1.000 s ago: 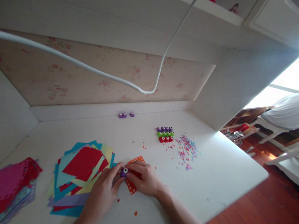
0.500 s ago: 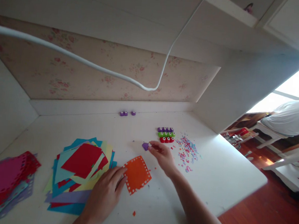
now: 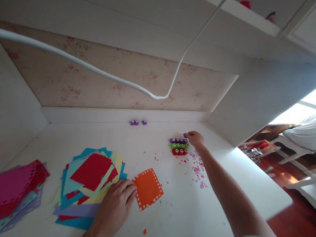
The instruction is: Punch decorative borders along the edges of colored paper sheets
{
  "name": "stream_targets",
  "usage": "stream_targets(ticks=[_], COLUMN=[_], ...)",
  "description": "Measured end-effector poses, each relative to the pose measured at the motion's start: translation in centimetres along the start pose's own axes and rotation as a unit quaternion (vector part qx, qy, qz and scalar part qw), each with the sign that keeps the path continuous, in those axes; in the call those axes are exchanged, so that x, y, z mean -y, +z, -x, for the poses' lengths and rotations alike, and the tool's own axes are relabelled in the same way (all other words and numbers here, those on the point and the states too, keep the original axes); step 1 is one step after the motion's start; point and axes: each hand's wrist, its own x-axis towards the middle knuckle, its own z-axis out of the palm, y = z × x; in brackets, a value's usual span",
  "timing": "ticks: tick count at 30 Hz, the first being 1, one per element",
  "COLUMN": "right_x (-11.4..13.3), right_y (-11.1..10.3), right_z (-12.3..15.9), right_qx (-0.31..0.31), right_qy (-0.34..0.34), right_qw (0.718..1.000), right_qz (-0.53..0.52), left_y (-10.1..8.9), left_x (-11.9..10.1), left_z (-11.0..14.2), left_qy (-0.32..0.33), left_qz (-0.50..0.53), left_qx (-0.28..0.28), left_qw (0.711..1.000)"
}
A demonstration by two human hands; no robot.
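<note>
Held in my right hand (image 3: 195, 139) is a small purple craft punch (image 3: 185, 135), just behind the rows of punches. The rows have purple punches (image 3: 178, 140) at the back, green punches (image 3: 179, 146) in the middle and red punches (image 3: 179, 152) in front. My left hand (image 3: 119, 199) has bent fingers at the left corner of a square orange sheet of paper (image 3: 148, 188); the thumb side is partly hidden. Holes punched along its edges show white against the table.
Coloured paper sheets (image 3: 92, 171) lie piled on the left, with punched sheets (image 3: 7, 190) farther left. Confetti (image 3: 199, 171) lies under my right forearm. Several purple punches (image 3: 144, 122) stand by the back wall. A white cable (image 3: 107, 72) hangs in front. A person (image 3: 314, 131) sits at right.
My right hand has carried the purple punch from behind the orange paper to the back right, behind the rows. My left hand stays by the paper. The view has shifted slightly.
</note>
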Motion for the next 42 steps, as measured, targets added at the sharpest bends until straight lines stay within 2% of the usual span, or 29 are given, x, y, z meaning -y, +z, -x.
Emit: stream_targets(ticks=[7,13,18,22,25,31,36,42], right_x=[0.5,1.4,2.4,4.6,7.2,12.9,16.6,19.9], right_y=[0.9,1.0,0.3,0.7,2.3,7.9,11.3,13.1], right_z=[-1.0,-0.7,0.2,1.7,3.6,6.3,6.0,4.5], right_qx=[0.058,0.092,0.074,0.039,0.049,0.135,0.156,0.149], right_qy=[-0.011,-0.019,-0.047,-0.122,-0.205,-0.334,-0.361,-0.35], right_qw=[0.993,0.984,0.981,0.977,0.965,0.923,0.909,0.914], right_qz=[0.099,0.15,0.172,0.169,0.154,0.132,0.134,0.142], left_y=[-0.1,-0.6,-0.6,-0.5,-0.5,-0.5,-0.5,-0.4], left_x=[-0.1,-0.4,-0.5,-0.5,-0.4,-0.5,-0.5,-0.5], left_z=[-0.1,-0.2,-0.2,-0.2,-0.1,-0.1,-0.1,0.1], left_qy=[0.001,-0.005,-0.005,-0.002,0.014,0.02,0.014,-0.014], left_qz=[-0.009,-0.003,-0.003,-0.004,-0.011,-0.016,-0.012,-0.013], left_qx=[0.008,0.023,0.024,0.015,0.003,-0.004,0.002,0.004], left_qw=[1.0,1.0,1.0,1.0,1.0,1.0,1.0,1.0])
